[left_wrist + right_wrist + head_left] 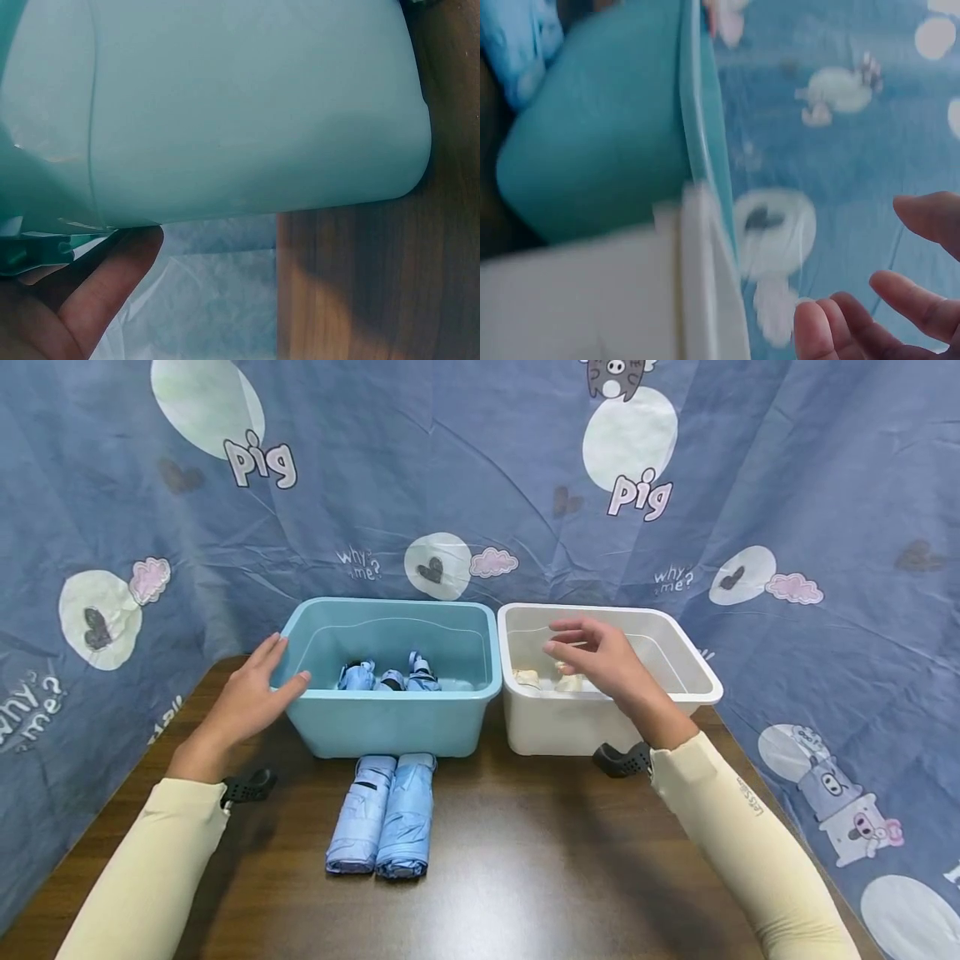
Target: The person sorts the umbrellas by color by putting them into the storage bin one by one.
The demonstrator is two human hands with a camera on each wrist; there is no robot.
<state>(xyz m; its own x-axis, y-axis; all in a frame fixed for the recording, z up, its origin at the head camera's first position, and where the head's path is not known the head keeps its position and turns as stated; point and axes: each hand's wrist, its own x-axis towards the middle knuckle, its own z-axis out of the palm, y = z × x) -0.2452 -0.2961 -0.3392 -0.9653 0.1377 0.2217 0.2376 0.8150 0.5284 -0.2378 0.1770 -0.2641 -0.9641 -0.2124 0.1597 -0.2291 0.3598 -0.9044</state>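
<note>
In the head view my left hand point(251, 697) is at the left end of a teal plastic bin point(390, 722), fingers extended along its rim. The left wrist view shows a finger point(116, 289) right at that bin's edge. My right hand point(600, 660) hovers over a white plastic bin point(566, 727), fingers loosely bent and apart, with nothing between them. Three blue folded umbrellas point(357, 676) lie inside the teal bin. Cream-coloured items point(527, 678) rest in the white bin, partly hidden by its front wall and my right hand.
Two blue folded umbrellas point(362, 818) point(407, 818) lie side by side before the teal bin on the brown wooden table point(525, 852). Both bins stand next to each other near the back edge. A blue printed cloth point(480, 460) hangs behind and at the sides.
</note>
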